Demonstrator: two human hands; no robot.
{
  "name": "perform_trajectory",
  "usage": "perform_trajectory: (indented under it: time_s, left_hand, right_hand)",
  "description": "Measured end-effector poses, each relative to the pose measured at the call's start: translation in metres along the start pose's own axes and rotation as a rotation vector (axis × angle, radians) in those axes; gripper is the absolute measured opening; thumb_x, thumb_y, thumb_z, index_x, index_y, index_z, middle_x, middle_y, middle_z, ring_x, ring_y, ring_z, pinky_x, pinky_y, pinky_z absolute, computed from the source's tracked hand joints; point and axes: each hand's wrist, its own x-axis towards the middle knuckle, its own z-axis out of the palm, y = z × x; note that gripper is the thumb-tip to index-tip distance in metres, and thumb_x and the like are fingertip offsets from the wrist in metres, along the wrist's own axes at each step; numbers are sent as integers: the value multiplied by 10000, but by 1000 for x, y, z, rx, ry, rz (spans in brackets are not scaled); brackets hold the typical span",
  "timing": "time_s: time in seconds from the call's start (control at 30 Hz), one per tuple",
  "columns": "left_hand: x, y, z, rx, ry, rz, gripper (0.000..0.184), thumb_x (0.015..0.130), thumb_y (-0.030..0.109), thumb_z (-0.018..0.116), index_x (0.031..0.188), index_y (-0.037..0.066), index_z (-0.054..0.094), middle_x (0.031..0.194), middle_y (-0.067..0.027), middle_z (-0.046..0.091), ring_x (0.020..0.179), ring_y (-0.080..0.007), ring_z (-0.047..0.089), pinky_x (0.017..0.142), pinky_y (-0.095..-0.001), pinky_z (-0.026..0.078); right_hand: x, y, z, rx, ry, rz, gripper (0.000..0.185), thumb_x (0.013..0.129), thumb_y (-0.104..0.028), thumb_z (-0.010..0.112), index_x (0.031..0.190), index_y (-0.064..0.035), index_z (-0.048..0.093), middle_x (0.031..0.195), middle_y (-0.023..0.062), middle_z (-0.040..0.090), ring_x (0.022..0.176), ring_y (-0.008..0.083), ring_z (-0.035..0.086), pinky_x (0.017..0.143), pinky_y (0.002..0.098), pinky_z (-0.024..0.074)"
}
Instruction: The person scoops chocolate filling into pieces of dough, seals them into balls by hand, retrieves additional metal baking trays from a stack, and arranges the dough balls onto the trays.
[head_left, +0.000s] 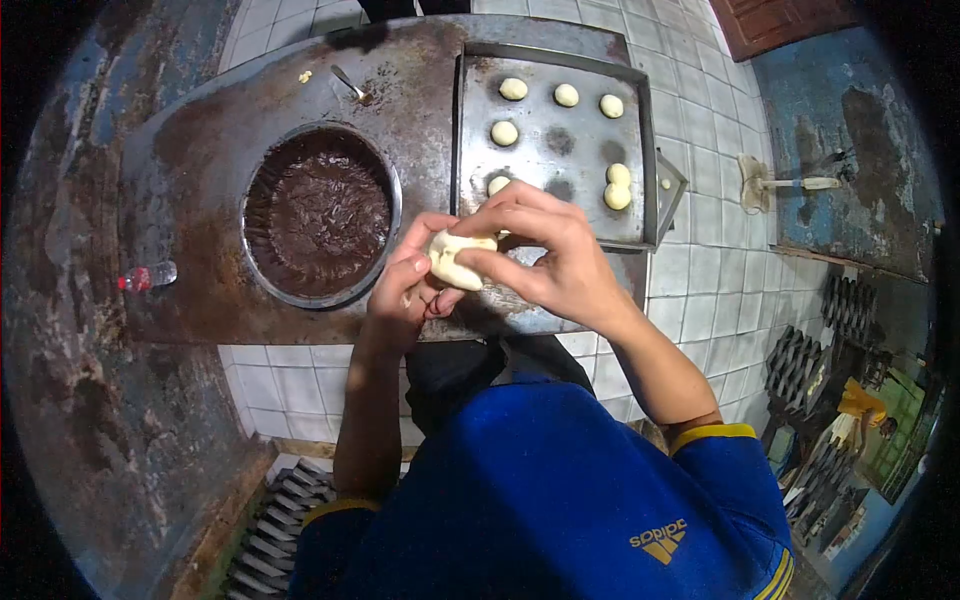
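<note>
Between my two hands, in front of my chest, is a piece of pale dough (458, 262). My left hand (405, 285) cups it from the left and below, fingers bent round it. My right hand (545, 250) pinches its upper and right side between thumb and fingers. Left of my hands stands a round metal pan (397, 205) of dark brown filling (325, 215). Behind my right hand lies a square metal tray (560, 62) with several dough balls (504, 133); two of them touch at its right side (618, 187).
A spoon (347, 82) and small dough scraps (305, 76) lie on the metal table (200, 150) behind the pan. A clear bottle with a red cap (147, 276) is at the left edge. Another person in yellow (862, 402) is far off at the right.
</note>
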Motion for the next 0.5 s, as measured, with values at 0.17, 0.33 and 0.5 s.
perform_trajectory:
  time_s: [0.17,0.33,0.5]
  left_hand:
    - [17,-9,22,342,199,67,254,993,204,647,1199,79,565,902,19,602,680,-2,478,527,-175,320]
    - [28,-9,28,379,225,1,226,1006,216,630,1170,76,561,872,28,603,647,6,462,511,-175,324]
    - [31,8,54,207,309,29,384,1011,184,640,1335,61,473,803,14,598,632,24,473,480,-165,299]
  right_hand:
    - [-8,9,-7,62,142,38,368,899,-133,774,1253,-43,733,1103,152,705,918,281,718,798,378,580]
    - [-11,12,-20,-118,74,-118,563,823,-143,860,1357,-61,700,1247,149,645,1087,256,668,918,384,557]
    - [-11,50,-11,209,215,60,378,934,-150,808,1284,-35,725,965,95,719,911,177,702,770,310,586]
